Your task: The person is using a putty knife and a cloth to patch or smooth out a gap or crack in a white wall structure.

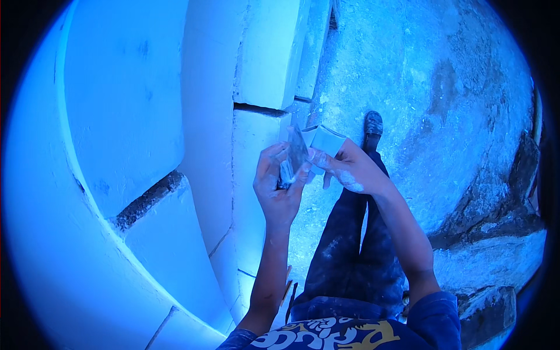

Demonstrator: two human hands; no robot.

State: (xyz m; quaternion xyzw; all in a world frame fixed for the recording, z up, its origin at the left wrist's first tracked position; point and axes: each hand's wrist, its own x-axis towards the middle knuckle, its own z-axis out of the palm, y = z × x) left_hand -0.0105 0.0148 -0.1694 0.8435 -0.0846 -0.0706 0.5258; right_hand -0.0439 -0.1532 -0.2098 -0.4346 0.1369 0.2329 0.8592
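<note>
Everything is tinted blue. In front of my body my left hand (pixel 277 184) is closed around a flat, dark grey piece (pixel 298 147) with a worn, whitish surface; its kind I cannot make out. Close beside it, my right hand (pixel 354 170) grips a small pale box-like piece (pixel 328 140) with straight folded edges, perhaps card. Its fingers reach toward the dark piece, and the two hands nearly meet. White powder or paste is smeared over the fingers of both.
Large pale slabs (pixel 128 87) with dark gaps between them run along my left. A dusty, blotchy floor (pixel 402 76) lies ahead and to the right. My dark shoe (pixel 373 123) is on it. Rough dark stones (pixel 493 204) line the right side.
</note>
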